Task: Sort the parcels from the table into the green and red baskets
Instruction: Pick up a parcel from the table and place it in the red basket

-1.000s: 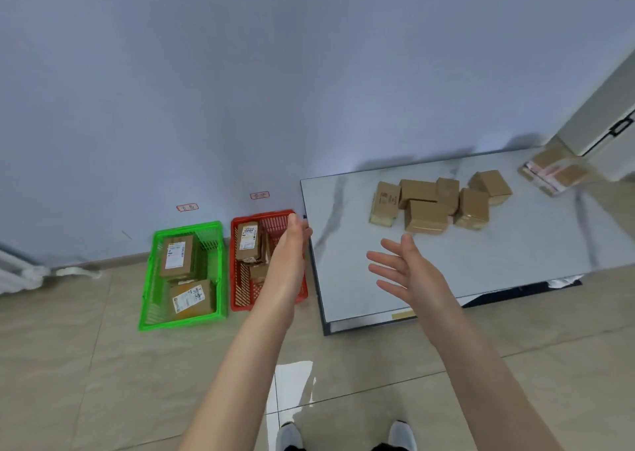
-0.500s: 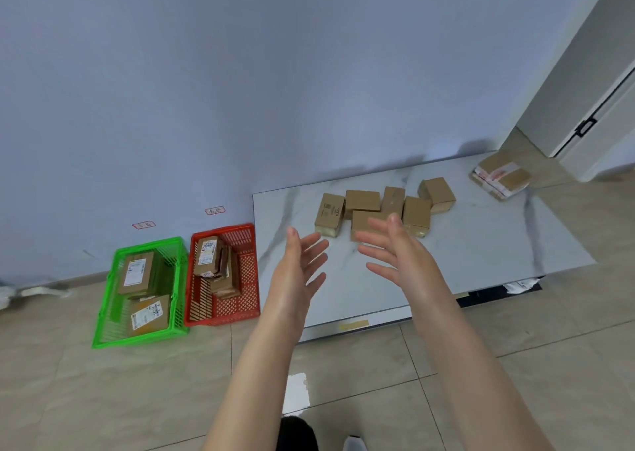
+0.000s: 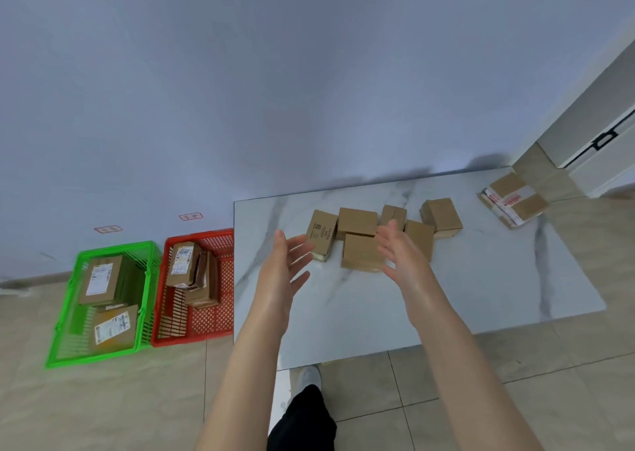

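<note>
Against the pale blue-grey wall (image 3: 240, 72), on beige floor tiles (image 3: 103, 399), stands a low white marble-veined table (image 3: 481, 279). A green plastic mesh basket (image 3: 89, 359) and a red plastic mesh basket (image 3: 192, 340) sit side by side on the floor at its left end, each holding labelled parcels. Six small brown cardboard parcels (image 3: 357, 222) huddle near the table's far edge and a taped parcel (image 3: 515, 203) lies apart at the far right corner, while the person's left hand (image 3: 280, 279) and right hand (image 3: 402, 251) hover just before the cluster, fingers spread, palms facing, holding nothing.
</note>
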